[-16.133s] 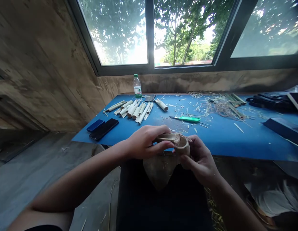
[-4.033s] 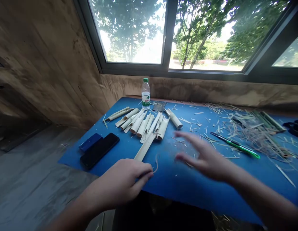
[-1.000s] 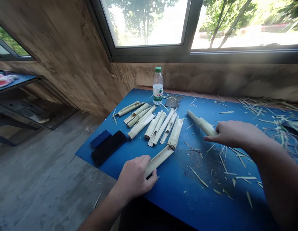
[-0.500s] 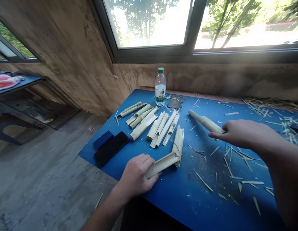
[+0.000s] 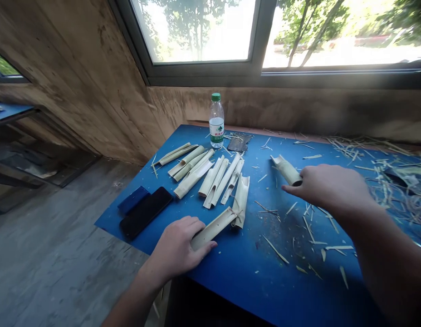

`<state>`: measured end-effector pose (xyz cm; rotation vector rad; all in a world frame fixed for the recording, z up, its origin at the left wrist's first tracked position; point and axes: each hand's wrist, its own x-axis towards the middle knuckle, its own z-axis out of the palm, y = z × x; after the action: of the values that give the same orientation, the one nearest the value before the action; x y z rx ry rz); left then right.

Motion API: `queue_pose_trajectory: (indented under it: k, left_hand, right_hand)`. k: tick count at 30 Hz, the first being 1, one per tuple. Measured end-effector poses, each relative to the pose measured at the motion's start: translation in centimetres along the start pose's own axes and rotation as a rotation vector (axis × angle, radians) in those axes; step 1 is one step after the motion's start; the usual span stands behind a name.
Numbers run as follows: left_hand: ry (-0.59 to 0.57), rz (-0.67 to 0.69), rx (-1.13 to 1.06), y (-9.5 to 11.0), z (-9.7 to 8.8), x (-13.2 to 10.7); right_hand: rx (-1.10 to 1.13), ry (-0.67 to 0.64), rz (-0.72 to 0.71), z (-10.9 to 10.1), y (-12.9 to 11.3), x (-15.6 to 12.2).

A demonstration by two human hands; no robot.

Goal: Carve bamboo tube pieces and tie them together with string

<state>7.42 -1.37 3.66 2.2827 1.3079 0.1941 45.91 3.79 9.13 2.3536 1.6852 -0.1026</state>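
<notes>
My left hand (image 5: 179, 243) grips one end of a split bamboo piece (image 5: 213, 228), its hollow side facing up. The far end of that piece is tied with thin cord to another bamboo piece (image 5: 242, 200) lying on the blue table (image 5: 237, 272). My right hand (image 5: 333, 188) is closed at the near end of a short bamboo tube (image 5: 286, 169), thumb below it; the other fingers are mostly hidden. The tube's far end is cut open and a dark hollow shows at its near end. Several split bamboo pieces (image 5: 195, 177) lie in a row between the hands and the window.
A water bottle (image 5: 216, 122) with a green cap stands near the back edge, beside a dark flat piece (image 5: 239, 143). At the left edge lie a black phone (image 5: 145, 212) and a blue box (image 5: 134, 200). Bamboo slivers (image 5: 340, 248) and tangled strands (image 5: 401, 200) cover the right side.
The view has turned slightly right. The bamboo in my right hand now looks shorter, with its cut far end and hollow near end showing. My left hand keeps its grip.
</notes>
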Motion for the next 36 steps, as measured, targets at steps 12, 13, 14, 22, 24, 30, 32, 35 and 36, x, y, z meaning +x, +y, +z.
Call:
queue_pose_trajectory:
  k: [12, 13, 14, 22, 24, 30, 32, 35, 36]
  left_hand:
    - [0.279, -0.189, 0.242, -1.6, -1.4, 6.6]
    - [0.272, -0.196, 0.274, -1.4, -1.3, 7.5]
    - [0.264, -0.201, 0.290, -1.2, -1.1, 8.1]
    - [0.314, -0.286, 0.313, -1.0, -0.8, 5.3]
    - [0.339, -0.295, 0.309, -1.3, -0.7, 4.1]
    - [0.443, -0.247, 0.418, -2.4, -0.7, 4.9]
    - [0.450, -0.250, 0.447, -2.5, -1.0, 5.8]
    - [0.412, -0.173, 0.414, -2.3, -1.1, 6.3]
    - [0.407, -0.138, 0.392, -2.2, -1.0, 6.2]
  right_hand:
    - [0.028, -0.140, -0.163, 2.6, -2.1, 1.8]
    - [0.039, -0.124, -0.144, 2.5, -2.0, 1.8]
    - [0.057, -0.110, -0.119, 2.5, -2.0, 1.9]
    - [0.165, -0.131, -0.029, 3.6, -2.2, 4.4]
    - [0.174, -0.135, -0.039, 3.9, -2.3, 4.8]
    - [0.187, -0.110, -0.044, 4.5, -2.4, 5.0]
    - [0.192, -0.104, -0.047, 4.7, -2.3, 5.1]
    - [0.198, -0.105, -0.047, 4.9, -2.3, 5.1]
    - [0.201, -0.106, -0.048, 5.0, -2.2, 5.2]
